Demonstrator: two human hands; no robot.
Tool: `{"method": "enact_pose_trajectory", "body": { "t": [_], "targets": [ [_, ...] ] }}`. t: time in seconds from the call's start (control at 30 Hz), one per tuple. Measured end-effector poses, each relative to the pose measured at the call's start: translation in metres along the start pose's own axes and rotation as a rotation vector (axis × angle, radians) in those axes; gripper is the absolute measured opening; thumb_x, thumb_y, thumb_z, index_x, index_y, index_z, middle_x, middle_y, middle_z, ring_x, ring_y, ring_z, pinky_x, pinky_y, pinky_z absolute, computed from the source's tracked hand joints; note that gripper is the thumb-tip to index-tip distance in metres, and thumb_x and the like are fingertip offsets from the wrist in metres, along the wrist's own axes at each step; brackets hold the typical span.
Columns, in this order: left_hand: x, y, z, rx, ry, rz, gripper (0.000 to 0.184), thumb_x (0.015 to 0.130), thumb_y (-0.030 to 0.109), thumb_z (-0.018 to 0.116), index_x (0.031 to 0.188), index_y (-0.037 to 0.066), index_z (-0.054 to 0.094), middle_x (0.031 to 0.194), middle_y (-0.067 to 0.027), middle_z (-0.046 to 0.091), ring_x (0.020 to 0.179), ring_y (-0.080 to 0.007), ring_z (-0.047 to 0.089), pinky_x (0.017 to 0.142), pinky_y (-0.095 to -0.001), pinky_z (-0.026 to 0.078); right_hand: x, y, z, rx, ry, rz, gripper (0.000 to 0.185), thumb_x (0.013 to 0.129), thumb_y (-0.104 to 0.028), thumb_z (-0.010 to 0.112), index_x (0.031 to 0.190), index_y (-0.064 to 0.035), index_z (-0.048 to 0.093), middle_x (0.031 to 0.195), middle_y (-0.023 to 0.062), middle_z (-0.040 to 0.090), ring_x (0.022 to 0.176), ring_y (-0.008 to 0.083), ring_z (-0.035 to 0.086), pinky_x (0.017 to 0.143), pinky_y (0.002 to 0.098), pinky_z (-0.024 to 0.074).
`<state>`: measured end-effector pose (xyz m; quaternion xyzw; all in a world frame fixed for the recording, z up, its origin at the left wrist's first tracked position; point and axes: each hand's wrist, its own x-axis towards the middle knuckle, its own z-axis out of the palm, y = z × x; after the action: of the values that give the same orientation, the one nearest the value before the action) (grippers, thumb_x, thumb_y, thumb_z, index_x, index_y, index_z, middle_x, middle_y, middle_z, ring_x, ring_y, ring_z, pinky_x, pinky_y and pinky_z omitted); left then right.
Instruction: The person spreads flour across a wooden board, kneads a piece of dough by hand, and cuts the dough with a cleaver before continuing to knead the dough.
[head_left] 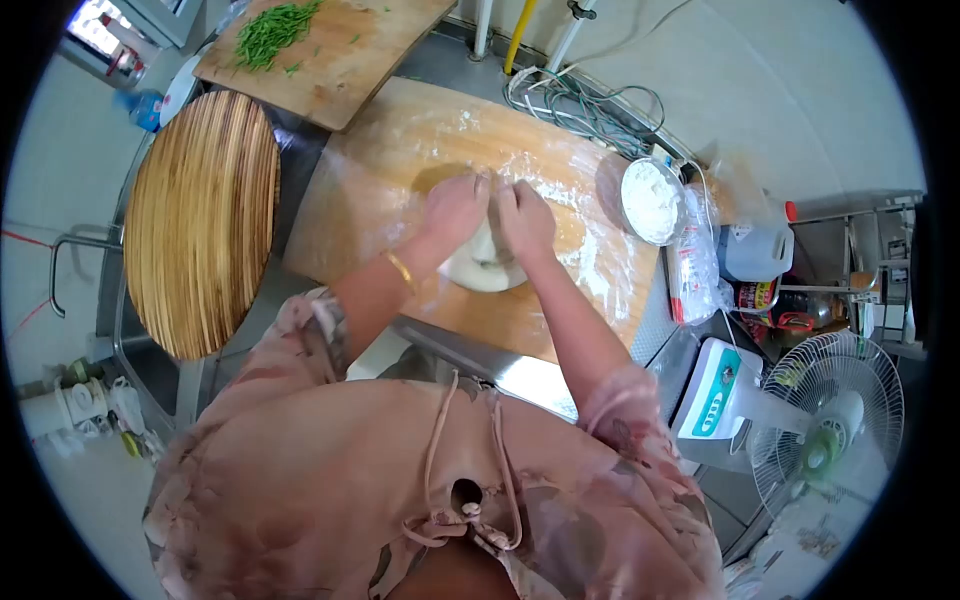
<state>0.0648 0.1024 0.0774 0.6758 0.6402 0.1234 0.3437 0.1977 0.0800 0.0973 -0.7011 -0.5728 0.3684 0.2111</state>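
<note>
A pale lump of dough [485,268] lies on a floured wooden board [380,170] in front of me. Both hands are on the far part of the dough, close together, with fingers curled. My left hand [458,208] grips its left side, a gold bangle on the wrist. On the right side, my right hand [526,216] is closed over the dough, its knuckles up. The fingertips and the dough under them are mostly hidden. White flour is scattered over the board, thickest at the right.
At the right stand a bowl of flour [652,200], a plastic bag [692,265], a white scale [712,390] and a fan [830,425]. Left are a round wooden lid [203,225] and a cutting board [335,60] with chopped greens [275,35]. Coiled cables [590,112] lie behind.
</note>
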Motion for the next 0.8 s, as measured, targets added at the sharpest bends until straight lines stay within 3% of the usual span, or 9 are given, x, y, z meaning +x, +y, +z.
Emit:
{"method": "enact_pose_trajectory", "body": {
  "t": [0.1, 0.2, 0.3, 0.5, 0.67, 0.77, 0.8],
  "targets": [
    [-0.079, 0.048, -0.021, 0.183, 0.021, 0.047, 0.032, 0.091, 0.027, 0.049, 0.111, 0.006, 0.061, 0.12, -0.0145, 0.06, 0.116, -0.0308, 0.053, 0.099, -0.0447, 0.038, -0.064, 0.002, -0.009, -0.007, 0.019, -0.007, 0.04, 0.092, -0.039, 0.045, 0.1, -0.0044, 0.063, 0.115, 0.0177, 0.057, 0.113, 0.0349, 0.049, 0.096, 0.0501, 0.0348],
    [-0.114, 0.002, 0.051, 0.217, 0.539, 0.444, 0.032, 0.085, 0.027, 0.054, 0.109, 0.007, 0.061, 0.119, -0.0117, 0.059, 0.114, -0.0298, 0.052, 0.097, -0.0466, 0.038, -0.102, 0.054, 0.04, -0.24, 0.488, -0.355, 0.035, 0.088, -0.034, 0.049, 0.105, -0.0065, 0.063, 0.117, 0.0162, 0.055, 0.112, 0.0347, 0.048, 0.097, 0.0514, 0.0329],
    [-0.114, -0.004, 0.047, 0.35, 0.493, 0.563, 0.031, 0.083, 0.023, 0.055, 0.109, 0.007, 0.062, 0.112, -0.0123, 0.059, 0.11, -0.0289, 0.052, 0.096, -0.0468, 0.036, -0.098, 0.071, 0.042, -0.442, 0.539, -0.58, 0.033, 0.09, -0.027, 0.045, 0.11, -0.0073, 0.061, 0.107, 0.0159, 0.057, 0.104, 0.0344, 0.051, 0.094, 0.0511, 0.0328],
    [-0.016, 0.004, 0.034, 0.278, 0.309, 0.285, 0.031, 0.086, 0.025, 0.051, 0.109, 0.007, 0.061, 0.111, -0.0118, 0.06, 0.107, -0.03, 0.054, 0.096, -0.0465, 0.036, 0.006, 0.044, 0.017, -0.446, 0.124, -0.265, 0.035, 0.086, -0.029, 0.049, 0.112, -0.0089, 0.062, 0.118, 0.0143, 0.056, 0.112, 0.0316, 0.049, 0.097, 0.049, 0.0326],
    [0.046, 0.0, 0.035, 0.369, 0.386, 0.209, 0.038, 0.091, 0.03, 0.045, 0.118, 0.006, 0.06, 0.124, -0.0127, 0.058, 0.118, -0.0292, 0.052, 0.101, -0.0486, 0.034, 0.069, 0.052, 0.029, -0.485, 0.366, -0.297, 0.033, 0.089, -0.03, 0.046, 0.106, -0.0079, 0.064, 0.121, 0.0133, 0.056, 0.113, 0.0302, 0.049, 0.097, 0.0485, 0.0339],
    [0.059, -0.001, 0.04, 0.488, 0.582, 0.239, 0.04, 0.093, 0.033, 0.044, 0.118, 0.006, 0.062, 0.128, -0.0143, 0.057, 0.12, -0.03, 0.052, 0.103, -0.047, 0.034, 0.083, 0.055, 0.031, -0.408, 0.44, -0.339, 0.034, 0.09, -0.03, 0.045, 0.103, -0.0047, 0.064, 0.12, 0.0139, 0.058, 0.112, 0.0304, 0.05, 0.097, 0.0492, 0.0341],
    [0.054, 0.004, 0.038, 0.445, 0.461, 0.163, 0.04, 0.094, 0.033, 0.044, 0.116, 0.006, 0.063, 0.129, -0.0152, 0.057, 0.12, -0.0309, 0.052, 0.102, -0.0463, 0.035, 0.077, 0.05, 0.025, -0.375, 0.443, -0.359, 0.035, 0.09, -0.03, 0.044, 0.103, -0.0035, 0.064, 0.119, 0.0144, 0.058, 0.111, 0.0307, 0.051, 0.097, 0.0496, 0.0341]
  ]
}}
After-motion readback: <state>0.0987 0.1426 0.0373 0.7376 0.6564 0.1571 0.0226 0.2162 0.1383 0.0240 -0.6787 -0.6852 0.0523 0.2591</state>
